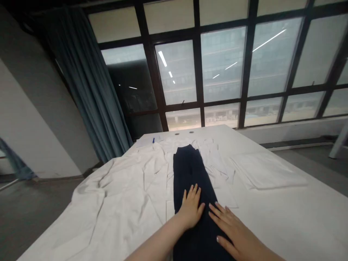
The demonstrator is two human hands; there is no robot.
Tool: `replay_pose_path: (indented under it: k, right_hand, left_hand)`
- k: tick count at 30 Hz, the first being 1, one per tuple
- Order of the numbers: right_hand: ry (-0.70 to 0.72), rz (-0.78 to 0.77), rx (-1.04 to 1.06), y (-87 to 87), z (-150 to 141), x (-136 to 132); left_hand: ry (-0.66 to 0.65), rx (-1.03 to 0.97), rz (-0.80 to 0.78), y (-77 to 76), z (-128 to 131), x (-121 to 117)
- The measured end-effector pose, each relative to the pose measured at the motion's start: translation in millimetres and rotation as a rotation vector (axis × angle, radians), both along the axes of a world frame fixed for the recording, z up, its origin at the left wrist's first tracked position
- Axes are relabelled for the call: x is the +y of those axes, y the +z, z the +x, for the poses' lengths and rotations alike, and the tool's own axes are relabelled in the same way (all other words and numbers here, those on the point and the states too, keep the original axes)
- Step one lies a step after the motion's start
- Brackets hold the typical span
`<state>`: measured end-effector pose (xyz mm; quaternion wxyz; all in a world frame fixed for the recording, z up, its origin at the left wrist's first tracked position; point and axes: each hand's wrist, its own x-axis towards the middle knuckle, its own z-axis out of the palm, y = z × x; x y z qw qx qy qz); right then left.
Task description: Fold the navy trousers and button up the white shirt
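Note:
A long dark navy garment [190, 170] lies stretched lengthwise down the middle of a white table [285, 217], on top of rumpled white cloth [122, 188]. My left hand [191, 206] rests flat on the garment with fingers spread. Beside it, my right hand [231, 228] also lies flat on the dark fabric, fingers extended. Neither hand holds anything.
A folded white cloth [268, 170] lies to the right. Paper with a blue pen [153, 140] sits at the table's far end. Large windows [223, 65] and a teal curtain [92, 90] stand behind. Grey floor [29, 214] runs along the table's left side.

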<state>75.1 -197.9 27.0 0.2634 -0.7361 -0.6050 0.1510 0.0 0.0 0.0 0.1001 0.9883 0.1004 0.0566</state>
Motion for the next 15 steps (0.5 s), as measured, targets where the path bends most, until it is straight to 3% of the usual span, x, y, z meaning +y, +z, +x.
replay_pose_path:
  k: [4, 8, 12, 15]
  right_hand:
    - [-0.010, -0.042, -0.104, -18.6, 2, 16]
    - [-0.078, 0.007, -0.215, -15.6, 16, 40]
    - [0.052, 0.024, -0.250, -15.8, 45, 84]
    - [0.114, -0.040, -0.272, -25.9, 74, 119]
  left_hand:
    - [0.009, 0.034, 0.009, -12.1, -19, -16]
    - [0.005, 0.022, 0.004, -12.3, -26, -22]
    - [-0.010, -0.004, 0.009, -10.2, -30, -26]
    - [-0.047, -0.008, 0.018, -21.0, -27, -21]
